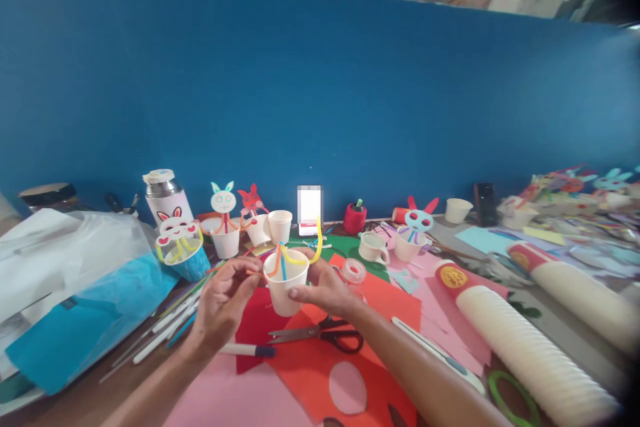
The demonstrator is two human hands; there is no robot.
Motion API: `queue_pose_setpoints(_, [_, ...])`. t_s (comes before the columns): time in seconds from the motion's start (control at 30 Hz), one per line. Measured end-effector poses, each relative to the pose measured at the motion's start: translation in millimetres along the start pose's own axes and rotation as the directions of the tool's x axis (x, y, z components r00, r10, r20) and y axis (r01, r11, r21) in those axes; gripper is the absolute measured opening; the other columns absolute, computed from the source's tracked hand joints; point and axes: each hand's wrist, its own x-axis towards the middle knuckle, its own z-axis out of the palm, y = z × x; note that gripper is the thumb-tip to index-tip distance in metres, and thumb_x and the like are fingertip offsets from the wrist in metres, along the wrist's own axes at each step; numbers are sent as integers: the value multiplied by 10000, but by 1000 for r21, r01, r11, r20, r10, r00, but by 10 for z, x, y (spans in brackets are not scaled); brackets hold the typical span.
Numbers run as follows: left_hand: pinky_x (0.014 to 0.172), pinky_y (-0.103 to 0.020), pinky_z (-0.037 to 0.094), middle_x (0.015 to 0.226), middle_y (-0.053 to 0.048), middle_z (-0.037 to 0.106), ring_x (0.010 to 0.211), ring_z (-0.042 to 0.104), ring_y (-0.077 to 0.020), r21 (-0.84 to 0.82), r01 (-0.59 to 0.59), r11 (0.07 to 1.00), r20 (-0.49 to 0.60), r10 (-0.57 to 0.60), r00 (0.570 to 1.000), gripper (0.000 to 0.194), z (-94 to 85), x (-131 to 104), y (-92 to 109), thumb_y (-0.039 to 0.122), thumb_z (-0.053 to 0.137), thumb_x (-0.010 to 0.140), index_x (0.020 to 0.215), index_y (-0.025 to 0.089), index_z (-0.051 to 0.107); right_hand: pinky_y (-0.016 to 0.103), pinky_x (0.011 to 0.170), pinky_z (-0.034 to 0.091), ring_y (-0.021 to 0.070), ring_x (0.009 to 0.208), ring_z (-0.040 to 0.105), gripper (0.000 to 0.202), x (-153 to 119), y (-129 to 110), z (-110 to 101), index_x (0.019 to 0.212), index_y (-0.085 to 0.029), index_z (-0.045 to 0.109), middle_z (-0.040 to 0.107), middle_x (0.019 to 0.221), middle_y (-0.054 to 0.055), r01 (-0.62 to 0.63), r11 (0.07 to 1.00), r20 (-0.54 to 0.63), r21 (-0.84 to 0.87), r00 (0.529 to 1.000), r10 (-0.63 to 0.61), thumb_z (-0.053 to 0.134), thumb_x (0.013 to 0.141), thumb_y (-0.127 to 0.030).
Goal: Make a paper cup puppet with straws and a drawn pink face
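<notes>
My right hand [327, 287] is closed around a white paper cup [286, 299], thumb on its near side, and holds it upright above the red paper. Out of the cup rise fuzzy pipe cleaners: a blue one [283, 267], an orange one [278, 260] and a yellow one [319, 240] that bends over the rim to the right and turns up. At the cup's left side my left hand [225, 297] pinches the orange pipe cleaner's outer end between thumb and fingers. Below the cup lie black-handled scissors [320, 332] and a capped white marker [247, 349].
Finished rabbit figures in cups [225, 240] stand along the blue partition [320, 93], beside a thermos [167, 197]. Rightward are a clear tape roll [354, 271], a utility knife [437, 353], stacked paper cups [525, 347] and a green tape ring [513, 400]. Plastic-wrapped sheets [90, 320] lie left.
</notes>
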Motion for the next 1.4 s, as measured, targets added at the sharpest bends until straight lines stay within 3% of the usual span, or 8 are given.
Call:
queue_pose_setpoints(0.2, [684,-233,508,930,-57,653,741,616,-153,-136,139,981,91,-127,988,130,-35,9,-90,299,654,816,863,181,627,360,924,422,227,1069,580,614,-1,24,-39,1192,-229,504,635,1148,60,-30,999,0,-32,1000,30,803,670,-347])
queue_pose_setpoints(0.7, [700,-237,486,780,-13,643,728,615,-150,-230,253,939,206,-207,956,153,-73,40,-109,316,632,848,931,191,602,369,910,434,226,1019,599,647,5,8,27,1168,-212,503,647,1083,62,-65,996,10,57,998,64,814,634,-404])
queue_pose_setpoints(1.03, [662,-230,480,718,-12,657,683,623,-146,-247,346,905,153,-316,936,217,-57,73,-135,337,699,785,894,166,621,387,911,453,239,1026,599,674,10,58,40,1224,-213,521,642,1130,78,-46,999,-26,23,999,46,784,656,-463])
queue_pose_setpoints(1.4, [640,-219,504,858,-35,699,688,639,-135,-289,405,868,134,-382,914,267,-37,94,-137,378,716,764,908,164,647,378,875,484,237,1006,614,635,22,140,61,1216,-217,533,655,1111,77,-65,995,-76,78,995,71,782,670,-425])
